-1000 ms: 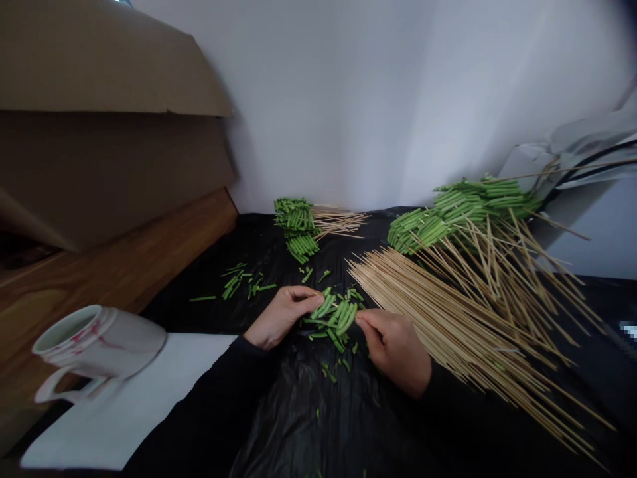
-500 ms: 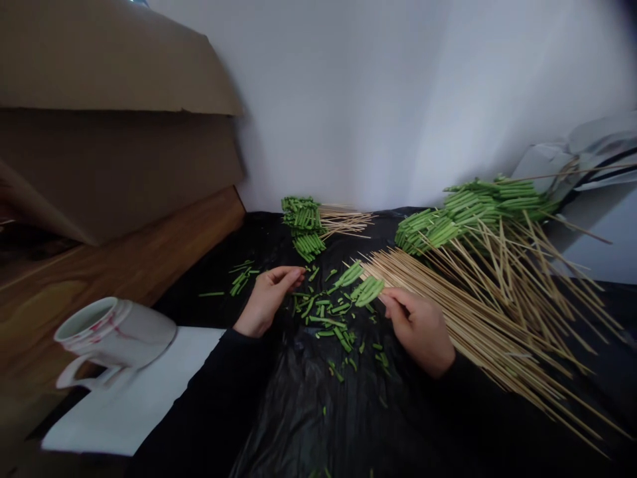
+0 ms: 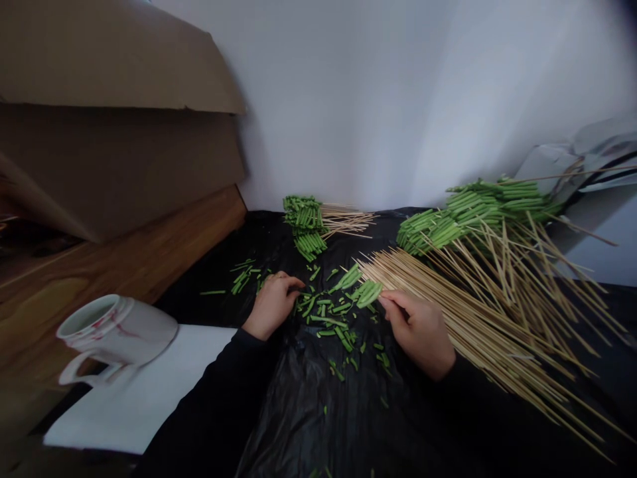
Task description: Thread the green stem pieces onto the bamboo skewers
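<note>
My right hand [image 3: 423, 332] is closed in a pinch at the near end of a skewer threaded with cut green bean pieces [image 3: 368, 293]. Another small row of bean pieces [image 3: 347, 277] lies just left of it, by the tips of the bare bamboo skewers [image 3: 438, 305]. My left hand [image 3: 271, 302] is low over the left edge of the loose bean pieces [image 3: 326, 318], its thumb and fingers drawn together. Whatever is between those fingertips, if anything, is hidden. Scattered bean bits lie on the black plastic sheet [image 3: 298, 411] between both hands.
Finished bean skewers are stacked at the back [image 3: 304, 222] and in a larger pile [image 3: 478, 209] at the right. A white mug [image 3: 119, 335] stands on white paper [image 3: 119, 411] at the left. A cardboard box [image 3: 119, 159] rises behind it, beside a pale wall [image 3: 358, 106].
My left hand has shifted slightly right and down, turning its back upward over the loose pieces. My right hand keeps its grip with hardly any movement.
</note>
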Tool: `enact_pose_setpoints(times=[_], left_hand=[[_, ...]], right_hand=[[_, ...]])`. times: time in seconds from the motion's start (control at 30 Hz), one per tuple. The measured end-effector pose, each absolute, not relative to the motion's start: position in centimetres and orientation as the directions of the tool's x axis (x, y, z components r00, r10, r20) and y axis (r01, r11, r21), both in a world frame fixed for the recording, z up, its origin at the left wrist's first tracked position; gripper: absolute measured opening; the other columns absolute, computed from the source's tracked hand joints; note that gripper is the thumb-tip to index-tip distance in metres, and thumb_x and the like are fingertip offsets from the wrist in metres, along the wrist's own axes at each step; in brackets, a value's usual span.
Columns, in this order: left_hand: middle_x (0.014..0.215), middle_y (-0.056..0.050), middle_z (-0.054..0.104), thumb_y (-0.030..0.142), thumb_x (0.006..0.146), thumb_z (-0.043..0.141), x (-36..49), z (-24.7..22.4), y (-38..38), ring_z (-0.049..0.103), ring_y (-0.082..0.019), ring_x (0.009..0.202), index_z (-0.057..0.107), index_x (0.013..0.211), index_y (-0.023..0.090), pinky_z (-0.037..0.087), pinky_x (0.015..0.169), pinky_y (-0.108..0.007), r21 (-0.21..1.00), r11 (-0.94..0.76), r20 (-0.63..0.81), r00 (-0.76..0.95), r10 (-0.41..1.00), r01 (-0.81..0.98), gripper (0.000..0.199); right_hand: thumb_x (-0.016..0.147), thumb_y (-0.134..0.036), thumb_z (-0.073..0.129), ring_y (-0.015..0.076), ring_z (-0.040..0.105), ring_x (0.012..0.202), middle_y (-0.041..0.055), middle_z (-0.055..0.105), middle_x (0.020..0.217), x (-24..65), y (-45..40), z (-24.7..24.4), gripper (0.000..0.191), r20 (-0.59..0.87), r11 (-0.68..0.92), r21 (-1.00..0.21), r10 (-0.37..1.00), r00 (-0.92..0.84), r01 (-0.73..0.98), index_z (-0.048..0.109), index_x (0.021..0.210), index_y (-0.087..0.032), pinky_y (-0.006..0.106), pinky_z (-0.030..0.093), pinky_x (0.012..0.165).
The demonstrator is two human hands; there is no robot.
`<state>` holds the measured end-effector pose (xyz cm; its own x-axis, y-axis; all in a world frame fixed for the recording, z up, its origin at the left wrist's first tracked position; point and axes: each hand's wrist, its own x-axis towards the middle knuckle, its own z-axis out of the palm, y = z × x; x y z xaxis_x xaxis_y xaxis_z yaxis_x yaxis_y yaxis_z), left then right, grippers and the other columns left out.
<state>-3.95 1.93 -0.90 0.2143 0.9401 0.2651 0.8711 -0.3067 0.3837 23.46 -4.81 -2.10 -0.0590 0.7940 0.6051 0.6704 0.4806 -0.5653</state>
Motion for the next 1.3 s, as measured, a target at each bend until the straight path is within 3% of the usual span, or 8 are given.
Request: enact_pose_setpoints(times=[0.17,0.33,0.47,0.57,0.63,0.73,0.83,1.3], left_hand=[[0.089,-0.009,0.067,0.016,0.078,0.06,-3.8,-1.3,1.9,0.056,-0.026,0.088,0.074,0.084,0.022,0.041,0.081,-0.036,0.267,-0.349,0.242,0.288,0.927,0.898,0.017],[0.084,-0.007,0.067,0.017,0.078,0.061,-3.4,-0.5,1.8,0.055,-0.024,0.086,0.071,0.079,0.022,0.04,0.08,-0.034,0.309,-0.374,0.295,0.286,0.912,0.875,0.012],[0.085,-0.005,0.07,0.027,0.078,0.065,-2.9,0.1,1.7,0.059,-0.022,0.084,0.072,0.083,0.022,0.041,0.081,-0.033,0.607,-0.352,0.38,0.129,0.916,0.712,0.01],[0.085,-0.005,0.072,0.034,0.071,0.074,-2.2,0.1,1.5,0.062,-0.02,0.078,0.074,0.086,0.018,0.044,0.076,-0.031,0.908,-0.215,0.227,0.01,0.974,0.36,0.022],[0.084,-0.006,0.073,0.035,0.065,0.079,-1.6,0.0,1.3,0.063,-0.018,0.076,0.074,0.086,0.017,0.045,0.074,-0.029,0.992,-0.071,0.069,0.023,0.997,0.104,0.028],[0.083,-0.005,0.073,0.033,0.062,0.083,-0.9,-0.3,0.9,0.062,-0.013,0.073,0.075,0.084,0.017,0.046,0.072,-0.025,0.985,0.109,-0.091,0.126,0.988,-0.137,0.028],[0.083,-0.005,0.073,0.028,0.063,0.083,-0.6,-0.3,0.6,0.061,-0.009,0.072,0.076,0.083,0.016,0.045,0.07,-0.021,0.957,0.184,-0.14,0.198,0.97,-0.223,0.024],[0.082,-0.004,0.073,0.025,0.064,0.083,-0.4,0.1,0.2,0.061,-0.009,0.072,0.076,0.084,0.015,0.045,0.07,-0.019,0.95,0.2,-0.145,0.23,0.962,-0.238,0.024]], right_hand=[[0.091,-0.026,0.045,0.0152,0.064,0.073,0.003,0.069,0.077,23.3,-4.9,-2.1,0.021,0.606,0.488,-0.565,0.793,-0.066,0.666,0.065,0.088,-0.02,0.027,0.045,0.067],[0.091,-0.027,0.045,0.0147,0.063,0.068,0.0019,0.068,0.073,23.1,-5.1,-1.9,0.022,0.601,0.491,-0.587,0.797,-0.061,0.644,0.065,0.087,-0.02,0.026,0.046,0.066],[0.091,-0.026,0.046,0.0147,0.063,0.067,0.002,0.068,0.073,22.8,-5.4,-1.7,0.021,0.603,0.518,-0.596,0.794,-0.084,0.614,0.066,0.087,-0.02,0.026,0.046,0.065],[0.091,-0.025,0.046,0.0142,0.062,0.066,0.0017,0.067,0.072,22.4,-5.7,-1.7,0.021,0.591,0.535,-0.595,0.797,-0.125,0.6,0.066,0.087,-0.02,0.025,0.045,0.064],[0.091,-0.025,0.046,0.0135,0.061,0.064,0.0012,0.067,0.071,22.2,-5.9,-1.7,0.021,0.575,0.537,-0.592,0.804,-0.152,0.601,0.066,0.087,-0.02,0.025,0.043,0.063],[0.092,-0.025,0.045,0.0129,0.059,0.063,0.0007,0.066,0.07,22.1,-6.1,-1.8,0.022,0.55,0.529,-0.582,0.815,-0.18,0.618,0.066,0.086,-0.02,0.025,0.041,0.062],[0.092,-0.025,0.044,0.0129,0.059,0.063,0.0007,0.066,0.071,22.1,-6.1,-1.9,0.023,0.53,0.515,-0.576,0.827,-0.19,0.635,0.065,0.086,-0.02,0.025,0.04,0.062],[0.092,-0.024,0.045,0.0133,0.06,0.069,0.001,0.067,0.075,22.2,-6.0,-2.2,0.022,0.511,0.507,-0.577,0.836,-0.201,0.64,0.066,0.087,-0.019,0.025,0.04,0.066]])
